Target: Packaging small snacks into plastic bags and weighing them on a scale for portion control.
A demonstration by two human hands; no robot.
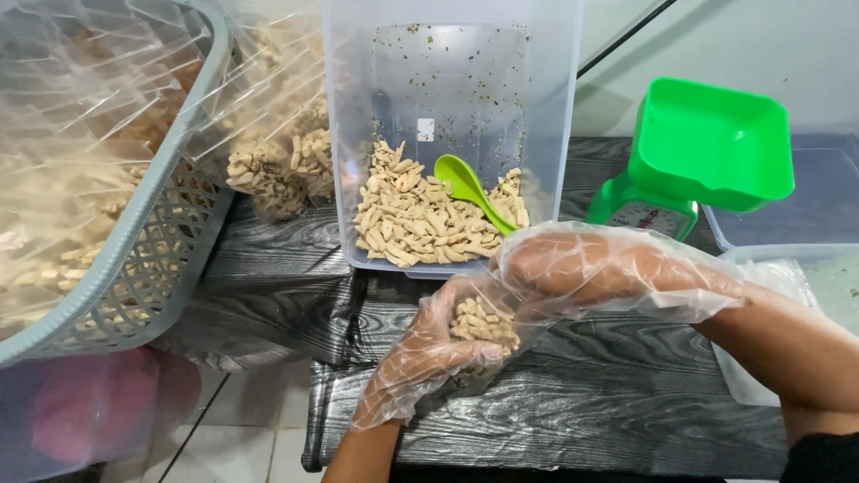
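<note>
Two gloved hands are working: my left hand point(429, 353) is cupping a small snack-filled bag point(483, 326) upright while my right hand point(582, 268) is pinching its mouth so nothing spills onto the tabletop point(582, 411).

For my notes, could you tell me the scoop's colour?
The scoop is bright green, seen in the head view.

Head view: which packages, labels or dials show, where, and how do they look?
Small clear bag of snack sticks: centre, held in both gloved hands.
Filled clear bags: left, in grey basket.
White square sticker: on clear tub's back wall.
Round white dial: front of green scale, right.
</note>
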